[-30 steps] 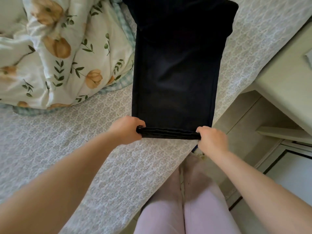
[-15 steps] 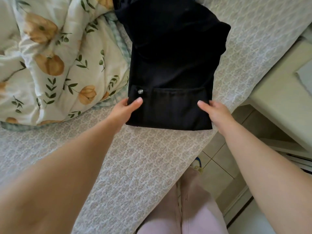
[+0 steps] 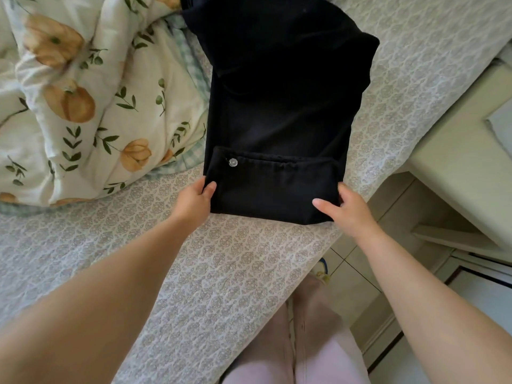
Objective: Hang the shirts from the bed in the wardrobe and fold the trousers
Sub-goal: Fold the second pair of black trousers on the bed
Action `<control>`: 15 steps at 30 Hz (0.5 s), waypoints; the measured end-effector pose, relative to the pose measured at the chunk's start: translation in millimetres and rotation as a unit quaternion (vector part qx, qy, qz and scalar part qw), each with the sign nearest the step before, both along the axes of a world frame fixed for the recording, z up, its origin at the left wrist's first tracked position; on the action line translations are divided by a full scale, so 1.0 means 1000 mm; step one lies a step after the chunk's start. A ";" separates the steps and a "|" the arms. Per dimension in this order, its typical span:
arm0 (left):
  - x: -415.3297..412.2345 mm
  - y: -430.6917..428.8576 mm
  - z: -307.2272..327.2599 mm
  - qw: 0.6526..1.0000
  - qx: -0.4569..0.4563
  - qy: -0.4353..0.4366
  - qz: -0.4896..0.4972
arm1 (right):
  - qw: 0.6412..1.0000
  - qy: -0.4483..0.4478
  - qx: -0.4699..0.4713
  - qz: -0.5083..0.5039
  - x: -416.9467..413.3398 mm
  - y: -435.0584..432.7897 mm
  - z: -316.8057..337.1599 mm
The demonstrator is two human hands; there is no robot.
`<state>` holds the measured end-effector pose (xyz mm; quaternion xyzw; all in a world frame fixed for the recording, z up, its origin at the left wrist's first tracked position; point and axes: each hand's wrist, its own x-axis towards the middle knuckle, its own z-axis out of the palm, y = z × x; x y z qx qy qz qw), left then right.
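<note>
Trousers, black, lie lengthwise on the bed. Their waistband end, held at the near edge a second ago, is now folded over the legs. Left hand and right hand pinch the fold's corners, so another fold probably follows.

The trousers run off the top edge, their far end unseen. The left grip hides its fingers beneath the fold; the right grip probably does too. A small blue-and-yellow thing on the floor is half hidden by the bed.
</note>
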<state>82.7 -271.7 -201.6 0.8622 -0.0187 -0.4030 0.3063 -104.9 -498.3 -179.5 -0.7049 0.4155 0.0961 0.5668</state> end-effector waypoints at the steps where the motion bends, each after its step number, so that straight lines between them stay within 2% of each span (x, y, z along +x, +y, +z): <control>1: -0.001 -0.001 -0.001 1.000 -0.011 -0.002 0.014 | 0.998 -0.004 -0.044 0.040 0.004 0.001 0.002; 3: -0.004 -0.004 -0.002 0.998 -0.033 -0.013 0.045 | 0.984 -0.018 -0.142 0.107 0.012 0.006 0.006; 8: -0.004 0.001 0.000 0.996 -0.066 0.007 0.065 | 0.958 -0.118 -0.219 0.140 0.022 0.020 0.020; 10: 0.002 0.004 0.002 0.995 -0.081 0.008 0.065 | 0.930 -0.178 -0.277 0.163 0.027 0.016 0.028; 13: 0.008 0.005 0.004 0.993 -0.084 -0.026 0.076 | 0.861 -0.258 -0.375 0.228 0.031 0.002 0.036; 14: 0.009 0.006 0.005 0.993 -0.081 -0.043 0.076 | 0.849 -0.266 -0.393 0.234 0.030 -0.002 0.036; 15: 0.009 0.006 0.005 0.992 -0.080 -0.057 0.075 | 0.851 -0.258 -0.399 0.222 0.029 -0.006 0.034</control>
